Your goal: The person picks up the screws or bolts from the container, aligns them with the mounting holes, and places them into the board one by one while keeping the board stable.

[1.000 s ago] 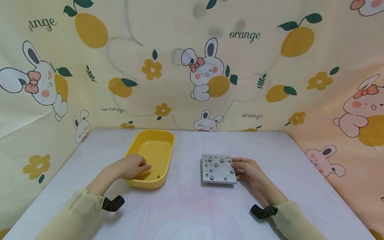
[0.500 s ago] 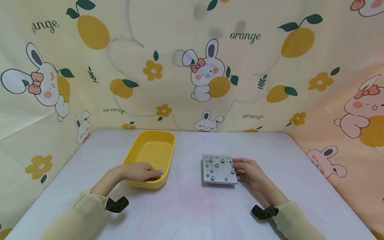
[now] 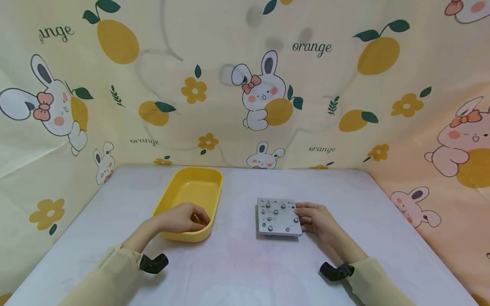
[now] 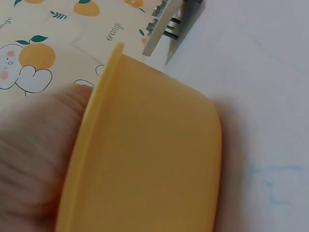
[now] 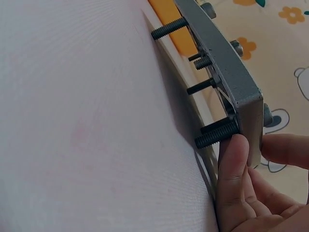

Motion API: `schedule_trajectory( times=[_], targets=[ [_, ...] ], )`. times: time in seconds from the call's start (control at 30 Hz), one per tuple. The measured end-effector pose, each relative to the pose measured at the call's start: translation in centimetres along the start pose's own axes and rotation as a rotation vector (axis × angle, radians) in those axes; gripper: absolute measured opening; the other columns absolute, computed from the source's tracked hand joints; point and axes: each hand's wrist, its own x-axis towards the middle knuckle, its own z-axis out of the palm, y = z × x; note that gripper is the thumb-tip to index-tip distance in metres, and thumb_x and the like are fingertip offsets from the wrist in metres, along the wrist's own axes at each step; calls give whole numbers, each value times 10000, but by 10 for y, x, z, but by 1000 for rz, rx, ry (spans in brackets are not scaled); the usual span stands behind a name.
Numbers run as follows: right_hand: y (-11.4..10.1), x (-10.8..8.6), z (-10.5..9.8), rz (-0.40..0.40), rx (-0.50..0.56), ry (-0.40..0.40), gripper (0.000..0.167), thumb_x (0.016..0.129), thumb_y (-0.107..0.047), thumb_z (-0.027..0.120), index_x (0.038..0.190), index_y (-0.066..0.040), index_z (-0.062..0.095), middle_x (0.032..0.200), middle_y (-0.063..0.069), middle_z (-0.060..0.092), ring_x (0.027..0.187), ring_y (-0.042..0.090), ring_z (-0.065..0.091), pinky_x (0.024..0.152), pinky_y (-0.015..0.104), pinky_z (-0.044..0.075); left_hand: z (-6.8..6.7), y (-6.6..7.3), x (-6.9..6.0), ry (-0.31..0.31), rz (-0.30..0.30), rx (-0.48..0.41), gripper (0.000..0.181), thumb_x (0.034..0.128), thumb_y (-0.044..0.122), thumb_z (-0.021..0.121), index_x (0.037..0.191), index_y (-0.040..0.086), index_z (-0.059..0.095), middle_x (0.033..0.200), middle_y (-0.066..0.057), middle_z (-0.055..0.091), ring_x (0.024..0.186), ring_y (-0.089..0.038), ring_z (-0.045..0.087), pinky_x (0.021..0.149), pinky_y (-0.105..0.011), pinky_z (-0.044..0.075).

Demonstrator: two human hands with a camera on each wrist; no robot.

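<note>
Inside the near right part of a yellow tray [image 3: 199,189], my left hand [image 3: 183,217] reaches down with bent fingers. Its fingertips are hidden, so anything between them cannot be seen. The tray's outer wall [image 4: 154,145] covers most of the left wrist view, where the hand is blurred. My right hand [image 3: 317,219] pinches the right edge of a square metal plate [image 3: 281,223], which it holds tilted above the table. Several bolt heads show on the plate's top face. Threaded bolt shanks [image 5: 217,137] stick out underneath, one beside the thumb [image 5: 234,164].
The table [image 3: 237,272] has a white cover. A patterned cloth [image 3: 214,42] with rabbits and oranges hangs at the back and both sides. Black wrist cameras sit on the left cuff [image 3: 154,264] and the right cuff [image 3: 337,271].
My left hand has shifted right and toward the tray's near right corner, its fingers now bent downward. A small brass-coloured piece seen there earlier is now hidden. The right hand and plate have stayed put.
</note>
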Motion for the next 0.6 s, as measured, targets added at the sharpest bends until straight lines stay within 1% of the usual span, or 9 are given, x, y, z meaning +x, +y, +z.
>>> schedule_trajectory(
  times=[0.1,0.27,0.4,0.6],
  targets=[
    [0,1,1,5,-1,3,471,926,-143,674,1344,21,534,1044,102,703,800,197,665,627,275,534,0,2,1,-32,16,27,192,883,0,673,999,145,719,930,61,666,876,-161,605,818,-337,513],
    [0,1,0,8,-1,2,475,923,-142,672,1346,21,531,1040,105,703,801,197,665,626,273,534,-1,7,5,-91,-5,4,275,834,-121,618,923,128,692,828,10,627,799,-185,561,732,-320,487],
    [1,2,0,8,0,-7,482,924,-141,672,1351,26,522,1032,105,703,782,187,662,616,267,532,0,9,6,-119,-4,10,259,830,-119,611,881,124,681,782,-2,591,771,-176,539,692,-299,451],
    [1,3,-1,-6,1,-6,467,920,-132,670,1335,29,529,1011,103,705,760,175,654,611,267,530,0,9,9,-108,9,70,206,862,-66,640,835,134,684,736,30,587,731,-140,532,682,-282,439]
  ],
)
